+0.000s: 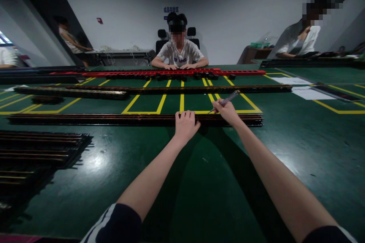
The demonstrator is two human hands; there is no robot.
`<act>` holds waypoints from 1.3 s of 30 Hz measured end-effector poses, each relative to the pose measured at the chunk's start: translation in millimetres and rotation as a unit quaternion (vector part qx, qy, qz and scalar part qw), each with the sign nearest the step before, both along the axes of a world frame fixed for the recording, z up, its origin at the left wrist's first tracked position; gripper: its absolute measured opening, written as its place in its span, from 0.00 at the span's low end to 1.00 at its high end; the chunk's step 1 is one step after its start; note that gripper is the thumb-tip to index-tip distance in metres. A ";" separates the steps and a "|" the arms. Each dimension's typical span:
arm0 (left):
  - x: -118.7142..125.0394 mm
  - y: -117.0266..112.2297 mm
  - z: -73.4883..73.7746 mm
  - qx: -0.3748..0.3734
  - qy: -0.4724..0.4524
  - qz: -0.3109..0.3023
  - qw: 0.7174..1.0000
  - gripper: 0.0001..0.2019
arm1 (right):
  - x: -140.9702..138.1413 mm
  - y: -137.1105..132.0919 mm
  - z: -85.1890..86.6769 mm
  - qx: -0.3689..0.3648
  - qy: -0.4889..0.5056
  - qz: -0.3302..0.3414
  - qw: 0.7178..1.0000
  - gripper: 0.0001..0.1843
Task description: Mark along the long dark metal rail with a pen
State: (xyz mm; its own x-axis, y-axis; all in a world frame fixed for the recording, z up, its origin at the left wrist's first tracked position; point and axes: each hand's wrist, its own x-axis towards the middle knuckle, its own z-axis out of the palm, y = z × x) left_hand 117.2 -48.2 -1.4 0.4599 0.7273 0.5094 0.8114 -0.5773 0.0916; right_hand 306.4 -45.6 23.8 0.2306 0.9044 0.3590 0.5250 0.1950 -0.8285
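A bundle of long black strips (94, 119) lies crosswise on the green table in front of me. My left hand (186, 125) grips it, the fingers over its far edge and the thumb on the near side. Just to the right, my right hand (225, 112) pinches a slim pen-like tool (230, 97) with a clear handle. Its thin tip points down and left toward the strips; whether it touches them I cannot tell. Behind the bundle, another row of black strips (256, 89) runs parallel.
A stack of black strips (37, 148) lies at the near left. Red slotted rails (236, 72) and small black parts (203, 76) lie farther back, before a seated person (179, 51). White papers (310, 93) and a dark flat device (336, 93) are at right. Yellow tape (181, 98) marks the table.
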 end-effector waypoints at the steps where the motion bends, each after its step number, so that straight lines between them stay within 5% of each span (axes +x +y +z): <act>1: 0.4 -0.5 0.3 -0.001 0.002 0.001 1.000 0.17 | 0.4 0.4 -0.4 0.001 -0.001 -0.002 1.000 0.18; 39: -1.1 -7.0 7.3 0.005 0.031 -0.007 0.999 0.19 | 4.7 -0.1 -2.0 -0.005 -0.031 -0.010 0.999 0.20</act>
